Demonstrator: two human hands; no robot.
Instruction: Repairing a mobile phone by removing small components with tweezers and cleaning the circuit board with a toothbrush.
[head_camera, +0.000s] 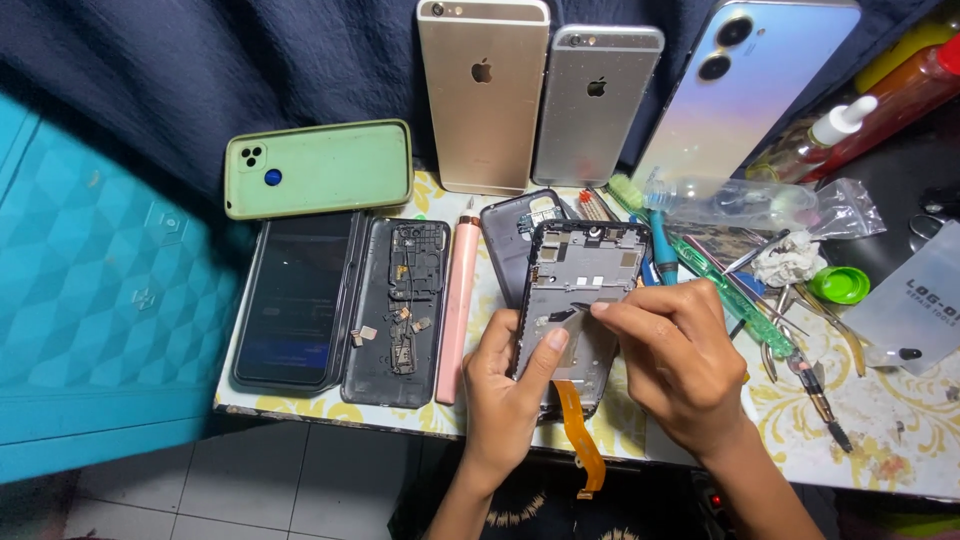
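Note:
My left hand (508, 385) grips the lower left edge of an opened phone frame (583, 272), thumb pressed on its inner plate. An orange flex ribbon (579, 432) hangs from the frame's bottom past the table edge. My right hand (672, 358) rests on the frame's right side, with its fingertips pinching at a small part in the frame's middle. The frame is tilted up off the patterned table (900, 430).
To the left lie a dark phone (293, 300), an open back shell with loose parts (402, 310), a pink pen-like tool (460, 300) and a green-cased phone (320, 168). Three phones lean at the back. Tweezers, a green screwdriver (735, 300), a plastic bag and bottles crowd the right.

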